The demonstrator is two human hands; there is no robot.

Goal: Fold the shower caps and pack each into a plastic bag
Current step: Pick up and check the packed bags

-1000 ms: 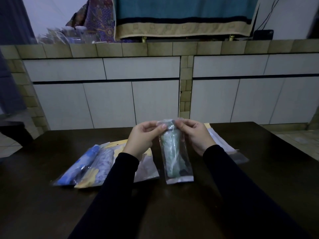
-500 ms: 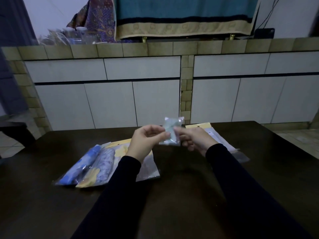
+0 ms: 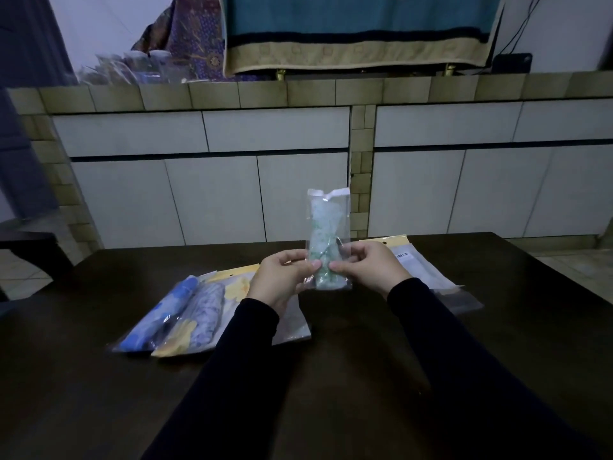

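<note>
Dark bench [image 3: 365, 376], dim room: both hands pinch the lower end of a clear plastic bag [image 3: 328, 207] above it, left hand [image 3: 282, 280] and right hand [image 3: 368, 267] on either side. The bag stands upright, long axis vertical, green shower cap [image 3: 323, 240] inside.

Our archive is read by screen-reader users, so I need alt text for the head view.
Both hands, left hand and right hand, hold a clear plastic bag upright above a dark table, a folded green shower cap inside. Packed bags lie to the left.
</note>
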